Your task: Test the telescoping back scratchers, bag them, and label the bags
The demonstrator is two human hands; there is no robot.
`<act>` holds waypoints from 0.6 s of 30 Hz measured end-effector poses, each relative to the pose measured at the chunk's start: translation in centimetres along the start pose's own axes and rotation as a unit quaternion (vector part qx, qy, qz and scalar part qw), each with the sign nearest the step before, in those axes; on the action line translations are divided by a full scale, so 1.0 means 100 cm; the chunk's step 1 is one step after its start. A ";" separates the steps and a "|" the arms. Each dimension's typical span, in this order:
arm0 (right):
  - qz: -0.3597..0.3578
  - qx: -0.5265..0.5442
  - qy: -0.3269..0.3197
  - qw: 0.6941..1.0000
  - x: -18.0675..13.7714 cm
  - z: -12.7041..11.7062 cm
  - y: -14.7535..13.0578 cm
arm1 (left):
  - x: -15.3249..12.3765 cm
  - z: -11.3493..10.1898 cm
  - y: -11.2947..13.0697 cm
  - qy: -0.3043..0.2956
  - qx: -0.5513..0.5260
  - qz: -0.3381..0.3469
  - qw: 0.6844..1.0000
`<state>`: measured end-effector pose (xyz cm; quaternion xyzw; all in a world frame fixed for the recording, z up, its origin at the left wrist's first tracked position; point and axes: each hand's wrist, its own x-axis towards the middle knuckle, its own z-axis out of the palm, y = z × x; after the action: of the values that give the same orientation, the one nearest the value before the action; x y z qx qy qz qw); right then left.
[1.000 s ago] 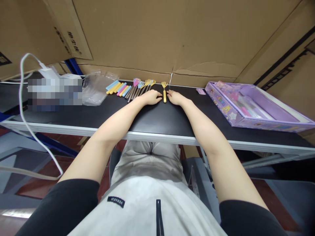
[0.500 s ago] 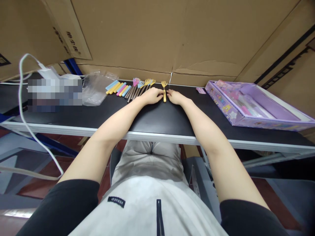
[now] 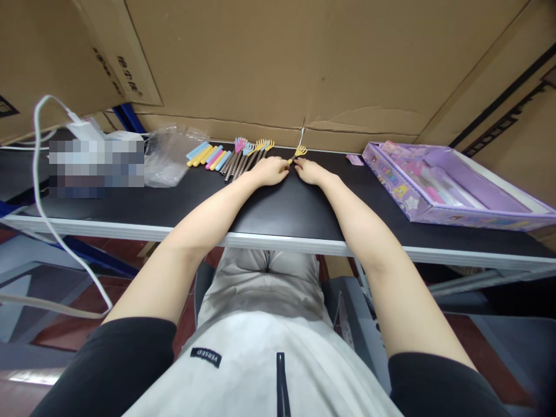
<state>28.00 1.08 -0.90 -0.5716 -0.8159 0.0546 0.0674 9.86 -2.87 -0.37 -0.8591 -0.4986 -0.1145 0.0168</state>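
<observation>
Between my two hands lies a small back scratcher with a yellow claw head (image 3: 300, 151), tilted so that the claw points away to the right. My left hand (image 3: 271, 171) is closed around its yellow handle, most of which the fingers hide. My right hand (image 3: 309, 171) has its fingertips pinched at the neck just below the claw. Left of my left hand, several back scratcher heads on dark metal rods (image 3: 237, 160) lie in a row, with pink, blue and yellow claws. Beside them are several loose handles (image 3: 211, 157) in blue, yellow and pink.
A clear plastic bag (image 3: 167, 159) lies further left, near a blurred-out area and a white cable (image 3: 37, 156). On the right sits an open purple box (image 3: 417, 200) with packaged items inside, a small pink card (image 3: 355, 160) next to it. Cardboard (image 3: 278, 69) stands behind the black table (image 3: 286, 211).
The yellow back scratcher has turned from upright in view to slanting, its claw now further right. My left hand has closed over the handle, and my right fingers have come onto the neck.
</observation>
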 end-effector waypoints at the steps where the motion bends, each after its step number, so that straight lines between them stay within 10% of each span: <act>1: -0.005 -0.001 0.001 1.000 0.000 0.000 0.001 | 0.000 0.000 -0.001 0.000 0.007 -0.003 1.000; 18: 0.002 0.093 0.077 0.993 0.007 0.000 0.013 | 0.019 0.021 -0.033 0.088 -0.131 -0.039 0.987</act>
<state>29.00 2.19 -1.13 -0.5667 -0.7987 0.0863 0.1832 8.29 0.77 -2.32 -0.8202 -0.5093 -0.2544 -0.0565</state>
